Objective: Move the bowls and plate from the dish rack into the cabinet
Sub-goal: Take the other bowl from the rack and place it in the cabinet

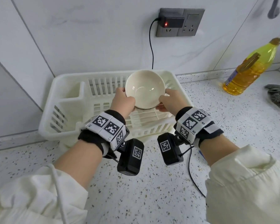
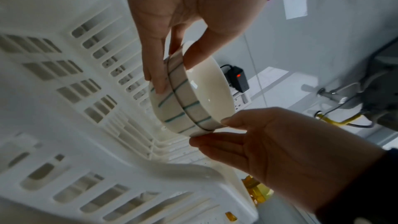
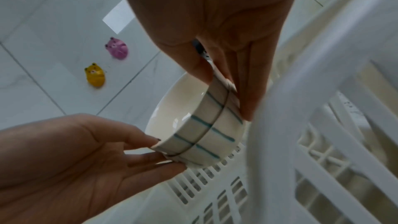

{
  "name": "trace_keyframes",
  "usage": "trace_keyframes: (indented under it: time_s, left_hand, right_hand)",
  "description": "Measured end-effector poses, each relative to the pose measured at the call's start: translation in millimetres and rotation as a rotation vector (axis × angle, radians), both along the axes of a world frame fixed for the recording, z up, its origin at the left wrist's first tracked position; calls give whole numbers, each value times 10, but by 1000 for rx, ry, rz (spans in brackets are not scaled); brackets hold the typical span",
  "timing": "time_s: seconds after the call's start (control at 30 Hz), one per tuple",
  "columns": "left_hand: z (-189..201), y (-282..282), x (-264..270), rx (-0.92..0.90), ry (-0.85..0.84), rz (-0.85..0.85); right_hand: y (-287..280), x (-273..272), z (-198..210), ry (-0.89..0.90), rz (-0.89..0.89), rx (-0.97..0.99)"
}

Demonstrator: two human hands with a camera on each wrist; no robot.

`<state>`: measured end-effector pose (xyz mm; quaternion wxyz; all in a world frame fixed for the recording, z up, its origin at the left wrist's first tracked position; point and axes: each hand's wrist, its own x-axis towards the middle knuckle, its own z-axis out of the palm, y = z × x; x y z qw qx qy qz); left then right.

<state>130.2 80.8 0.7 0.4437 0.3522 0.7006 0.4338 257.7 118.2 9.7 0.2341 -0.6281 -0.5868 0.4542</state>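
Note:
A cream bowl (image 1: 145,89) with thin teal stripes on its outside (image 2: 183,106) is held tilted above the white plastic dish rack (image 1: 68,101), its inside facing me. My left hand (image 1: 125,101) grips its left rim, thumb on the edge and fingers against the outer wall (image 2: 157,81). My right hand (image 1: 166,101) grips the right rim the same way (image 3: 224,81). The bowl (image 3: 193,117) touches nothing but the two hands. The cabinet is not in view.
The rack stands against the tiled wall on a speckled countertop (image 1: 152,183). To the right are a yellow oil bottle (image 1: 252,67) and steel scourers (image 1: 278,97). A plugged-in adapter (image 1: 173,21) and its cable hang above the rack. Bear-shaped hooks (image 3: 118,48) are on the wall.

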Motion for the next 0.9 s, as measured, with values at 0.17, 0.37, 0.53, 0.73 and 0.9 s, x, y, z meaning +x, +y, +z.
trace_keyframes:
  time_s: [0.17,0.37,0.53,0.73,0.9]
  left_hand:
    - [297,-558,-73,132,32,7]
    - [469,-1478,-146,210,26,-58]
    - [480,-2313,-149,211,8,-81]
    - [289,-3030,25,152,20,-127]
    - [20,-3418,337,82,33,-136]
  right_hand:
    - [-612,-29,360,42,-3,88]
    - [-1588,-24,538,72,-47,122]
    - [-2436,-28,468,75,-99,88]
    - [-3213,198,241,97,-143,27]
    - [-3620,523,-38,99,-150,-27]
